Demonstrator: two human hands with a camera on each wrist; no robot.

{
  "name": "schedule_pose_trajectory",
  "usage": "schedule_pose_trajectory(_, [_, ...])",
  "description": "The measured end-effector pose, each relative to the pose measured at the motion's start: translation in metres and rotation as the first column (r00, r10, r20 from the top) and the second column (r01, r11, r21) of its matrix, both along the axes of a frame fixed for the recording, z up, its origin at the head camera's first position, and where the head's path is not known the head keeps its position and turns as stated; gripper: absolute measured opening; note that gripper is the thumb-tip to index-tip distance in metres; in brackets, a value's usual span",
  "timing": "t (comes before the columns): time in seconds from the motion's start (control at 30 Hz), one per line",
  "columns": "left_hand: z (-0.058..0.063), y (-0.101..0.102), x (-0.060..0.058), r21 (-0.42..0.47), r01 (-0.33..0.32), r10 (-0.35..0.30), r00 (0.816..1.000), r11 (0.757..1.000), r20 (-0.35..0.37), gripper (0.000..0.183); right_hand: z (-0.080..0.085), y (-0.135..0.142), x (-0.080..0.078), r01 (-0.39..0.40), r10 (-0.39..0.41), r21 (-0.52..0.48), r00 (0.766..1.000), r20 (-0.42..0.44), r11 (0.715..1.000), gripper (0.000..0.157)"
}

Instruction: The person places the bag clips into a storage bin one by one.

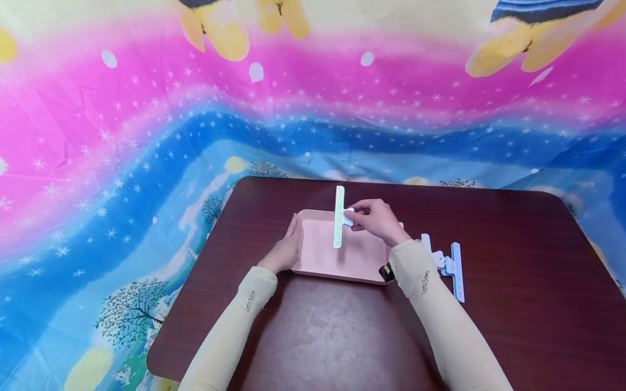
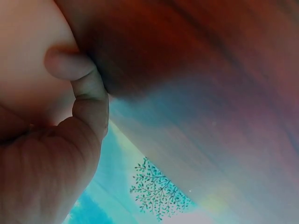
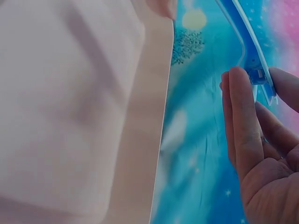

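A shallow pink tray [image 1: 318,267] lies on the table. My left hand [image 1: 287,247] rests against its left side, fingers straight along the wall in the head view; in the left wrist view a bent digit [image 2: 88,88] touches a pale pink surface. Above the tray, my right hand [image 1: 374,220] pinches the short handle of a long white-and-blue bag clip [image 1: 338,217] between thumb and fingers. The right wrist view shows the clip [image 3: 252,56] between the thumb and fingertips of that hand [image 3: 266,154]. The clip's long bar stands nearly upright in the head view.
Two similar bag clips lie close together right of the tray, one bar [image 1: 457,274] nearer the front, the other clip [image 1: 435,255] partly behind my right sleeve. A small black item [image 1: 387,272] shows by my right wrist. Patterned cloth [image 1: 293,130] hangs behind the dark table [image 1: 528,288].
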State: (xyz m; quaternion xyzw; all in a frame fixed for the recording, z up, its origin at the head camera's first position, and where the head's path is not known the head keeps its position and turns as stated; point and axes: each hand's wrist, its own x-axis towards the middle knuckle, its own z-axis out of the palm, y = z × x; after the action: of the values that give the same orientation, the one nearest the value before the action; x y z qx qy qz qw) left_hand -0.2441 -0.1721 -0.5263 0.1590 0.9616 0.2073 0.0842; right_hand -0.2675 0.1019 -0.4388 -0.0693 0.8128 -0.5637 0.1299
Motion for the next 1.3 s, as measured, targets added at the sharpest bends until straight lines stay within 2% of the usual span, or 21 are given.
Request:
schedule_pose_trajectory(0.2, [0.0, 0.001, -0.001, -0.007, -0.008, 0.008, 1.0, 1.0, 0.007, 0.073, -0.004, -0.018, -0.004, -0.006, 0.008, -0.027, 0.999, 0.049, 1.0, 0.034])
schedule_pose_trajectory(0.47, [0.0, 0.001, -0.004, -0.029, 0.023, -0.024, 0.999, 0.999, -0.037, 0.059, -0.015, -0.035, -0.01, -0.01, 0.014, -0.057, 0.998, 0.069, 0.998, 0.033])
schedule_pose_trajectory(0.77, [-0.001, -0.002, -0.002, 0.013, 0.014, -0.014, 1.0, 1.0, -0.001, 0.069, -0.029, -0.046, -0.012, -0.009, 0.0, 0.089, 0.995, 0.1, 0.996, 0.029])
schedule_pose_trajectory(0.97, [-0.004, -0.005, -0.001, 0.111, 0.013, -0.013, 1.0, 0.994, 0.006, 0.067, -0.036, -0.052, -0.012, -0.035, 0.019, 0.137, 0.993, 0.114, 0.99, 0.027])
schedule_pose_trajectory(1.1, [-0.004, -0.008, -0.002, 0.181, 0.01, -0.012, 1.0, 0.983, 0.009, 0.07, -0.036, -0.057, -0.012, -0.044, 0.024, 0.201, 0.995, 0.101, 0.979, 0.029])
schedule_pose_trajectory(1.3, [-0.003, -0.013, -0.003, 0.195, 0.017, -0.02, 1.0, 0.981, 0.011, 0.068, -0.04, -0.064, -0.017, -0.039, 0.011, 0.287, 0.995, 0.1, 0.957, 0.029])
